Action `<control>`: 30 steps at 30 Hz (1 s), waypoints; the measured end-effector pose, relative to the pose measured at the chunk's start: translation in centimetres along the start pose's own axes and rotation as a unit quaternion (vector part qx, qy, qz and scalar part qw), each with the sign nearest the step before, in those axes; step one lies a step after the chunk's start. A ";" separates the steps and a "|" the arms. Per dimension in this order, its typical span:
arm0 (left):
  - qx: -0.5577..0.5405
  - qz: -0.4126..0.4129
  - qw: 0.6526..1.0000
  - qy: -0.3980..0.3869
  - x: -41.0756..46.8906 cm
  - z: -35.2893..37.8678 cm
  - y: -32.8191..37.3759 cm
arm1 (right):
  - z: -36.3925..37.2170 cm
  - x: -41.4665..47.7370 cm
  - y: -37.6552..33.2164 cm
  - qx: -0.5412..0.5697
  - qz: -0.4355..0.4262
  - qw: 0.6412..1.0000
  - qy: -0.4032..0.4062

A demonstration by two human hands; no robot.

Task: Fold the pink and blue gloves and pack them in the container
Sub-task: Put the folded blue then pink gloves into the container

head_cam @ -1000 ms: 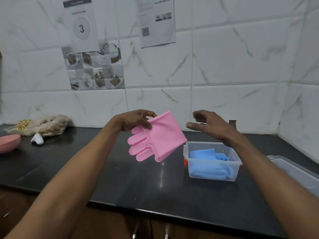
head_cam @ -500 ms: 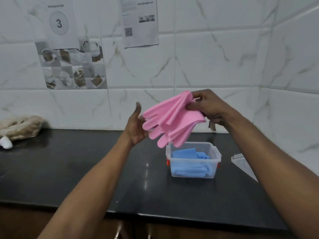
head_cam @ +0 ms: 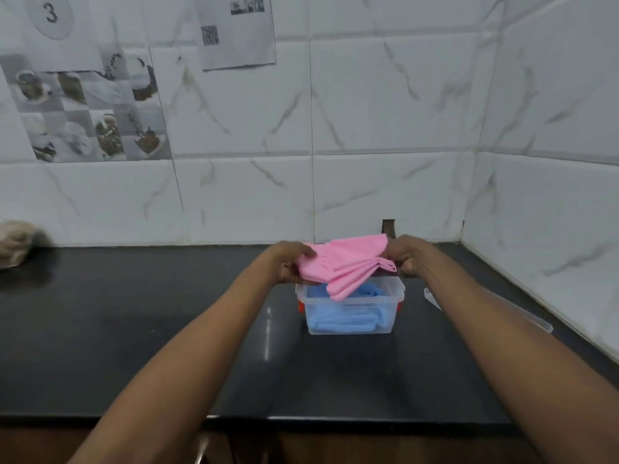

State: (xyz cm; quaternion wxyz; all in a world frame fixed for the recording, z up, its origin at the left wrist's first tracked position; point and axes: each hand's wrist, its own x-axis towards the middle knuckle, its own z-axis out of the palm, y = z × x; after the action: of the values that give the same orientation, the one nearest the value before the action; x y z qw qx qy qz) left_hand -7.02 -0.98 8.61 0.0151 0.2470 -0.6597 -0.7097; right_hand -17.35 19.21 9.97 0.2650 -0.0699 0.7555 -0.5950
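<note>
Left hand (head_cam: 290,262) and right hand (head_cam: 408,255) each grip an end of the folded, smooth pink gloves (head_cam: 346,265) above the clear rectangular plastic container (head_cam: 350,315), soft blue gloves (head_cam: 345,319) inside.

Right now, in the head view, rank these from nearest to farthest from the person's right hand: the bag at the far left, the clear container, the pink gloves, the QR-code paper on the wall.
1. pink gloves: gripped in the right hand.
2. clear container: just below, slightly left.
3. QR-code paper: high on the wall, upper left.
4. bag: far left on the counter.
</note>
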 end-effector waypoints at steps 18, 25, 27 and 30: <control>0.578 0.225 0.766 0.168 2.9 1.3 -2.1 | 3.9 2.8 3.3 -0.570 -0.177 0.789 0.146; 0.639 0.260 0.716 0.108 2.8 0.8 -2.0 | 4.0 2.3 2.2 -0.625 -0.137 0.761 0.108; 0.631 0.291 0.712 0.097 2.8 0.7 -2.3 | 3.8 1.9 1.7 -0.634 -0.120 0.759 0.091; 0.653 0.310 0.691 0.026 2.8 1.3 -2.9 | 3.0 1.7 1.2 -0.605 -0.104 0.787 0.063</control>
State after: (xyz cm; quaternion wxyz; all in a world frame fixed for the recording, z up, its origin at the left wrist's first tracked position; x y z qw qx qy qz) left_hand -9.04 -0.38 4.94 0.0869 -0.0055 -0.9950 -0.0482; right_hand -17.06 16.28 7.84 0.0566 -0.2560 0.9641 -0.0431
